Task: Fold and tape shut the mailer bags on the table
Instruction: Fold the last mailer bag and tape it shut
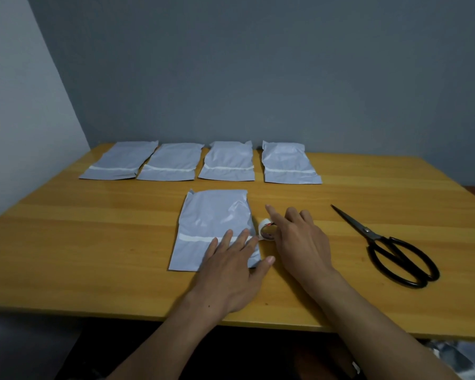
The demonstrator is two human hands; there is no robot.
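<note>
The left hand (231, 272) lies flat, fingers straight and slightly spread, pressing on the near right part of the near mailer bag (211, 215), with its fingertips over the right end of the white strip (195, 238) that crosses the bag. This bag lies flat on the wooden table (93, 242), just in front of the person and near the middle, its long side running away from them. The right hand (302, 242) is just beside the bag's right edge. Its index finger points straight ahead while its other fingers are curled. It seems to hold the tape roll (266, 229), though the thumb is hidden behind the roll. The roll stands on edge against the bag's right edge, level with the white strip. Well to the right, black-handled scissors (368, 231) lie on the table with blades together, tips pointing away and to the left. Farther back, four mailer bags (226, 160) lie side by side in a row along the table's far edge, each crossed by a white strip near its front end. Behind them rises a grey wall (258, 78).
</note>
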